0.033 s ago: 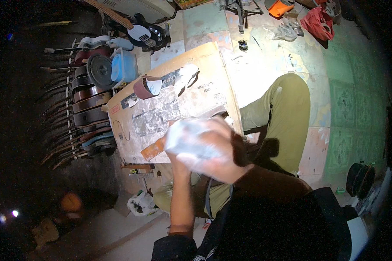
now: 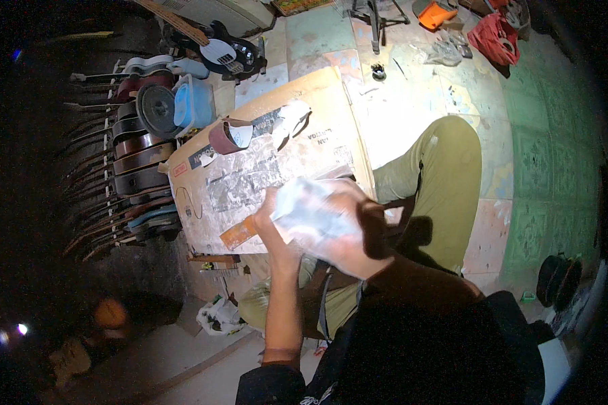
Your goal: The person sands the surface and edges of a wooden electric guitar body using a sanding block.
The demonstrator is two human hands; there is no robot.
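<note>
In front of my lap, my left hand is raised over a cardboard sheet, with its thumb up beside a whitish crumpled cloth or paper. Most of its fingers are hidden. From the right, my right hand lies over the same whitish thing and grips it, its fingers smeared by motion. What sits under it between the two hands is hidden. An orange-brown flat strip sticks out beside my left hand; whether I hold it cannot be told.
On the dusty cardboard lie a curled brown sandpaper strip and a torn white piece. Several guitar bodies are racked at the left, by a blue plastic tub. A red bag and an orange dustpan-like scoop lie at the back right.
Both hands and the whitish thing have shifted slightly to the right. The orange-brown strip has stayed nearly in place.
</note>
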